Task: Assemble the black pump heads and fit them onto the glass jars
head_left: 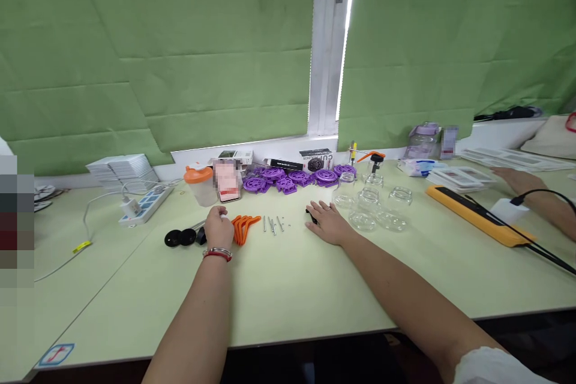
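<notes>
Several orange clips (244, 227), light and stiff, best pinched by their prongs, lie mid-table beside my clenched left hand (218, 227), while my right hand (327, 222) rests flat, fingers loose.

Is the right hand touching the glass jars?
Apart. In the head view, the right hand lies flat on the table, and a strip of bare tabletop shows between its fingers and the nearest glass jars.

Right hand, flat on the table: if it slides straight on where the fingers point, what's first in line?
Probably the purple wheels by the window sill; the right hand points up-left of the glass jars. Depth is unclear.
</notes>
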Demonstrator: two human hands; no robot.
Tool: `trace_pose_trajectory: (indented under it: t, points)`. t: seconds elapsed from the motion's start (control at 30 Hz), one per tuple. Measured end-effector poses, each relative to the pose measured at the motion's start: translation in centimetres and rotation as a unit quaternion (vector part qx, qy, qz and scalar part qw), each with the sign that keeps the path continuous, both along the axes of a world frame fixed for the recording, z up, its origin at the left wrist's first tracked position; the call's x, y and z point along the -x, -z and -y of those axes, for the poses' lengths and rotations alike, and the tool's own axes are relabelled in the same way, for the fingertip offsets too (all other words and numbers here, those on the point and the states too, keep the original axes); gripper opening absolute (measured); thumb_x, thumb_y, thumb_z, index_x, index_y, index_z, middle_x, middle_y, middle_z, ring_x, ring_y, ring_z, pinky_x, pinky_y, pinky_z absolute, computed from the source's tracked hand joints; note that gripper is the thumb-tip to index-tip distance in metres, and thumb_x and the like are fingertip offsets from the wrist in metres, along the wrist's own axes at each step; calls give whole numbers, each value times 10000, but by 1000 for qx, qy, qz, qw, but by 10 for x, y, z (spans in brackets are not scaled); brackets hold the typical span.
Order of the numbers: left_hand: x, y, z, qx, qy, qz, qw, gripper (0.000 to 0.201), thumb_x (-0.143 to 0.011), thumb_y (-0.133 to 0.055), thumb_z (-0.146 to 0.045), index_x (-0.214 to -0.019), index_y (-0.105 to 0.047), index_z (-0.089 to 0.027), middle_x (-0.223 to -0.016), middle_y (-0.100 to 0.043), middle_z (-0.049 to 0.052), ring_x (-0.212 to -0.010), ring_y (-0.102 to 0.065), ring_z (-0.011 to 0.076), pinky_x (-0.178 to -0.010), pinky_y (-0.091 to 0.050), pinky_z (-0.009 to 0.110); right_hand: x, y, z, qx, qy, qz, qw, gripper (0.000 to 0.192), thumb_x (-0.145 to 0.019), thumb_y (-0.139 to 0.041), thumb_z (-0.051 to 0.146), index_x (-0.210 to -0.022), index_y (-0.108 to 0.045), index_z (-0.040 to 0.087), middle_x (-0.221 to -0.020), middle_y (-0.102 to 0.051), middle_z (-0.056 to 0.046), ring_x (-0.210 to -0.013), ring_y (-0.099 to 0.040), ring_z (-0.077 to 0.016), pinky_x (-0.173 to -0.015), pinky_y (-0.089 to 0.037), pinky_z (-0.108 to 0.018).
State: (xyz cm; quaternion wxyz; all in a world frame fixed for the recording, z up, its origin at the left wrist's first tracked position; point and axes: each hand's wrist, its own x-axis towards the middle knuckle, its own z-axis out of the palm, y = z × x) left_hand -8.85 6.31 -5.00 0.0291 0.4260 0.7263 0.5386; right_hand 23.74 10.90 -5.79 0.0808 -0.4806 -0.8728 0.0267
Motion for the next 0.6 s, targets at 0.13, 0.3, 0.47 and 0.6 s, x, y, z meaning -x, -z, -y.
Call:
trace_pose_trajectory:
  t: [0.13, 0.3, 0.47, 0.6]
  points:
    - [3, -2, 2, 2, 7, -7, 1000, 296, -647, -445, -63, -874, -577, -198, -878, -635, 48, -835, -586, 189, -787, -452, 336, 0, 0, 0, 2, 1, 7, 1000, 703, -887, -161, 597, -1467, -225, 204, -1530, -219, -61, -1384, -189, -308, -1108, -88, -493]
    - [0, -11, 9, 4, 0, -11, 1000, 285, -625, -447, -60, -839, -574, -200, -839, -625, 52, -811, -572, 198, -779, -452, 359, 0, 1, -1, 2, -1, 10, 1000, 705, -886, -168, 599, -1467, -225, 204, -1527, -227, -63, -1381, -195, -311, -1108, -88, -496]
    - [1, -15, 12, 5, -10, -23, 1000, 248, -627, -452, -81, -809, -570, -200, -844, -602, 59, -816, -552, 219, -807, -450, 418, 0, 1, -1, 4, 0, 2, 1000, 729, -876, -165, 623, -1473, -200, 206, -1532, -211, -59, -1388, -179, -314, -1111, -89, -496]
    - [4, -14, 11, -8, -25, -31, 999, 220, -635, -459, -90, -795, -566, -196, -858, -580, 72, -864, -547, 238, -848, -439, 459, -1, 1, 0, -7, 11, -2, 1000, 748, -872, -160, 636, -1481, -157, 203, -1546, -152, -67, -1402, -135, -307, -1111, -85, -487]
